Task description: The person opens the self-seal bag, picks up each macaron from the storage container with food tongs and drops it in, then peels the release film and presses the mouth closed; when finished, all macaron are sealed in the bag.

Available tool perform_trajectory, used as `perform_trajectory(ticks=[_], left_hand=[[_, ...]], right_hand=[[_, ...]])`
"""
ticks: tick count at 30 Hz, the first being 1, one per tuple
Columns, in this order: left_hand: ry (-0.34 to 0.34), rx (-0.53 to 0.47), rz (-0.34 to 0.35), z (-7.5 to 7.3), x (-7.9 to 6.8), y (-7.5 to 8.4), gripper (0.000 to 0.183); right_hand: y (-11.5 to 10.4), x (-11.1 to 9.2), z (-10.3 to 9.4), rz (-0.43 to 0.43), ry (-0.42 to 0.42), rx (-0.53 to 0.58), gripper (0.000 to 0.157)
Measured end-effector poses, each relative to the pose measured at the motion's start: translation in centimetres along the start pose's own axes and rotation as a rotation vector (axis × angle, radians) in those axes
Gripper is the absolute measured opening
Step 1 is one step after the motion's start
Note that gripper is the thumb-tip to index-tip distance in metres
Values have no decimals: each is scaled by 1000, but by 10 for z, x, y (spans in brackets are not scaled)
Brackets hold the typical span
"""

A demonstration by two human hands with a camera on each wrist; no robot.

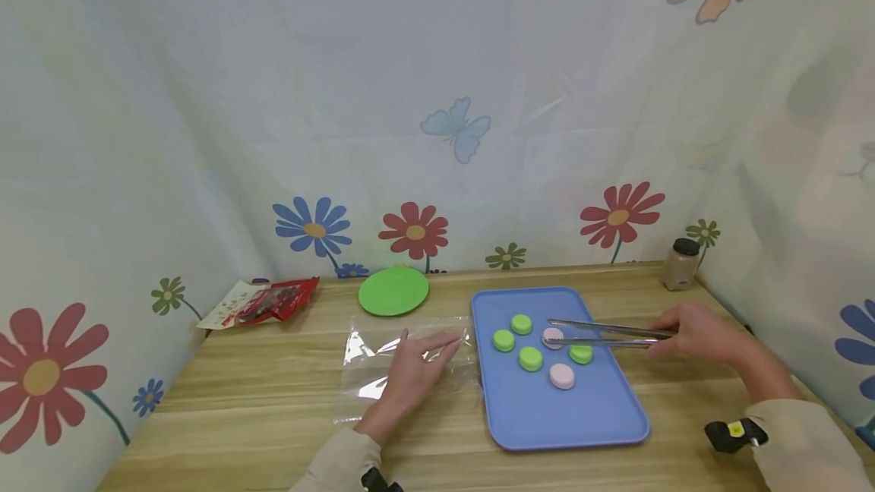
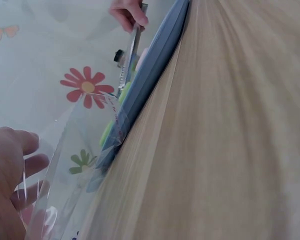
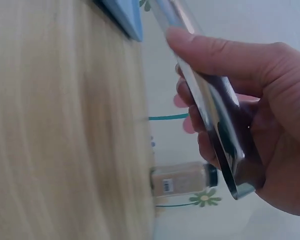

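My right hand (image 1: 693, 336) grips metal tongs (image 1: 615, 340) by their bent end, clearly seen in the right wrist view. The tongs' tips stand apart over a blue tray (image 1: 567, 427), around or just above a pink macaron-like disc (image 1: 552, 332). Another pink disc (image 1: 562, 376) and several green discs (image 1: 530, 359) lie on the tray. My left hand (image 1: 413, 370) rests at a clear plastic bag (image 1: 362, 370) left of the tray, its fingers loosely extended. In the left wrist view the bag's film (image 2: 75, 150) rises beside the fingers (image 2: 32, 162).
A green plate (image 1: 393, 292) lies behind the bag. At the far left is a red and white food packet (image 1: 266, 304). A small jar with a black lid (image 1: 680, 266) stands at the back right. A flowered curtain closes off the back and sides of the wooden table (image 1: 260, 401).
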State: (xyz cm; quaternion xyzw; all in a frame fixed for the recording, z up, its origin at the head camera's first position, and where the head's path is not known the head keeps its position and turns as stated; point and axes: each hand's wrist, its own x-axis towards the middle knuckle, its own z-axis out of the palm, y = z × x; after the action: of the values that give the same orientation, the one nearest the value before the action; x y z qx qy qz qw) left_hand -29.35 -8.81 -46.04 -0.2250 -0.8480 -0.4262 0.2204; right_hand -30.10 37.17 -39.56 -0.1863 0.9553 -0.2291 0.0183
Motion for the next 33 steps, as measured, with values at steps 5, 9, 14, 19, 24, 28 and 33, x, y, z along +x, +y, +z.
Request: perform_trajectory(ticks=[5,9,14,19,24,28,33], left_hand=[[-10,8,-3,-1,0,1,15],[-16,12,-3,-2,0,3,17],[-17,3,-3,-2,0,5,17],[-18,5,1,-2,0,5,17],[-17,6,1,-2,0,5,18],[-16,12,-7,-2,-1,4,17],[-15,0,-6,-1,0,3,17]], right_hand=[[-16,-2,-8,-24,0,-59,32],[-29,0,-11,37,3,-92,36],[-33,3,-11,83,-1,-104,29],[-23,2,-8,52,16,-103,26],[-10,3,-4,39,39,-114,42],[-6,3,-2,26,37,-121,41],[-15,0,-7,15,57,-114,44]])
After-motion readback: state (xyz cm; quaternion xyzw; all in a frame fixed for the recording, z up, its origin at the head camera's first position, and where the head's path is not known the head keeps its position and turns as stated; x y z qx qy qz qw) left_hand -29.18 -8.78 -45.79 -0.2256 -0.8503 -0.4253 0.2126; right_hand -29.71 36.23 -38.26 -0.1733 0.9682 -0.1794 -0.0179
